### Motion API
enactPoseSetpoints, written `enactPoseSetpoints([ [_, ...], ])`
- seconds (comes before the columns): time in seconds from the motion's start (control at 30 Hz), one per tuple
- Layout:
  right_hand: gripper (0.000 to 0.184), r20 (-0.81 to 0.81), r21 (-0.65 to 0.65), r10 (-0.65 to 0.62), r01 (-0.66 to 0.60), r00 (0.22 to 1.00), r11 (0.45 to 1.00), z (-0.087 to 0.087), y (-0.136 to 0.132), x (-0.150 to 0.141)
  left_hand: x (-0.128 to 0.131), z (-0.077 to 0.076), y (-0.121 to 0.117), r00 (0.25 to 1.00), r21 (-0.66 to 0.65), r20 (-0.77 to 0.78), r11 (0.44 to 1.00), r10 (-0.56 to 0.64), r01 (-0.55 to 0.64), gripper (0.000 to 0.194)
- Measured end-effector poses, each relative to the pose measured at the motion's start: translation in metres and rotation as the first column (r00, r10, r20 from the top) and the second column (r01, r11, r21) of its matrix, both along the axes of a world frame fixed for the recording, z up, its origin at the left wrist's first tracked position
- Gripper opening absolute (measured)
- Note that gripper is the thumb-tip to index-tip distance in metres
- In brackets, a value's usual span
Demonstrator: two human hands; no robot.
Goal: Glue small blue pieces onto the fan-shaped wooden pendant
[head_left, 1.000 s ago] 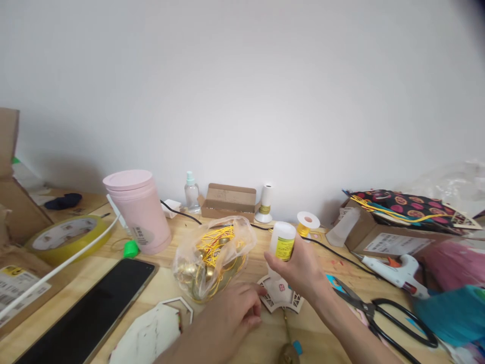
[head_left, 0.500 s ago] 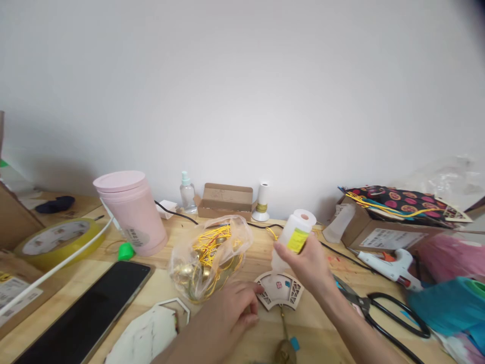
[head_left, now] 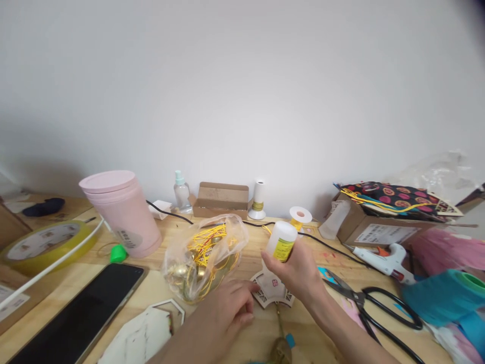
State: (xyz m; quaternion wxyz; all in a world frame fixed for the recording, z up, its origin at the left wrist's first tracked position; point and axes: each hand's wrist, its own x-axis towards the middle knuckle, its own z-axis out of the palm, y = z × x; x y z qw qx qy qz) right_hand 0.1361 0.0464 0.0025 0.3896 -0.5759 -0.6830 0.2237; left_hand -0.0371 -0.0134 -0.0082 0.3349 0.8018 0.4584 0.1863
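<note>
My right hand [head_left: 299, 275] is wrapped round a white bottle [head_left: 283, 241] with a yellow label. The bottle is held nearly upside down, and its nozzle end points at a small fan-shaped wooden piece [head_left: 271, 299] on the table. This piece has cut-out corners and a small pink flower-like mark; the bottle and right hand cover part of it. My left hand [head_left: 231, 308] rests to its left, the index fingertip at its left edge and the other fingers loosely curled. A cord with a brass-coloured bell-like pendant [head_left: 280, 350] hangs from the piece's lower edge.
A clear bag of bells and yellow cords [head_left: 206, 258] lies behind my left hand. Black-handled scissors [head_left: 359, 298], a glue gun [head_left: 390, 263] and teal thread [head_left: 439, 298] are right. A phone [head_left: 81, 313], pink tumbler [head_left: 121, 212] and yellow tape roll [head_left: 76, 247] are left.
The bottle has shifted over the wooden piece, uncovering the yellow spool behind and hiding more of the piece's right part. My left hand stays at the left edge. The view has shifted slightly.
</note>
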Motion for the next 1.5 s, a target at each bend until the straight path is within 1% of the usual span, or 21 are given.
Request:
enactPoseSetpoints([
  [0.23, 0.026, 0.081, 0.03, 0.035, -0.038, 0.996, 0.999, 0.007, 0.001, -0.006, -0.001, -0.002, 0.0, 1.0, -0.008, 0.0, 1.0, -0.006, 0.006, 0.015],
  [0.43, 0.024, 0.088, 0.041, 0.053, -0.057, 0.995, 0.998, 0.008, 0.002, -0.005, -0.001, -0.002, -0.001, 1.0, 0.009, 0.014, 1.0, -0.003, 0.003, 0.014],
  [0.63, 0.025, 0.072, 0.052, 0.064, -0.068, 0.995, 0.996, 0.009, 0.001, -0.003, -0.001, 0.0, -0.001, 1.0, -0.009, 0.002, 1.0, 0.003, -0.003, 0.015],
  [0.8, 0.024, 0.009, 0.065, 0.065, -0.065, 0.998, 0.996, 0.007, 0.0, -0.003, 0.0, 0.001, -0.001, 1.0, 0.002, 0.008, 1.0, -0.006, 0.006, 0.014],
  [0.93, 0.019, -0.116, 0.032, 0.048, -0.045, 0.992, 0.998, 0.003, 0.0, 0.001, -0.001, -0.001, -0.001, 1.0, -0.001, 0.001, 1.0, -0.002, 0.002, 0.013],
  [1.0, 0.02, -0.212, 0.023, -0.004, 0.009, 0.977, 1.0, 0.004, 0.001, 0.008, -0.002, -0.002, 0.0, 1.0, -0.006, 0.003, 1.0, -0.008, 0.008, 0.012],
  [1.07, 0.024, -0.302, 0.036, -0.075, 0.09, 0.95, 0.995, 0.008, 0.001, 0.017, -0.003, -0.004, 0.001, 1.0, -0.004, -0.003, 1.0, -0.013, 0.013, 0.012],
  [1.13, 0.028, -0.356, 0.04, -0.112, 0.135, 0.928, 0.99, 0.012, 0.0, 0.026, -0.004, -0.005, 0.002, 1.0, -0.008, -0.014, 1.0, -0.011, 0.011, 0.013],
  [1.23, 0.029, -0.369, 0.003, -0.105, 0.114, 0.923, 0.993, 0.011, -0.005, 0.029, -0.004, -0.007, 0.002, 1.0, -0.01, -0.027, 1.0, -0.008, 0.008, 0.014],
  [1.4, 0.024, -0.324, -0.044, -0.058, 0.046, 0.944, 0.998, -0.004, -0.009, 0.016, -0.005, -0.008, 0.001, 1.0, -0.013, -0.019, 1.0, -0.01, 0.009, 0.013],
  [1.5, 0.024, -0.324, -0.054, -0.042, 0.026, 0.945, 0.998, -0.011, -0.009, 0.01, -0.004, -0.007, 0.002, 1.0, -0.016, -0.023, 1.0, -0.014, 0.013, 0.013],
])
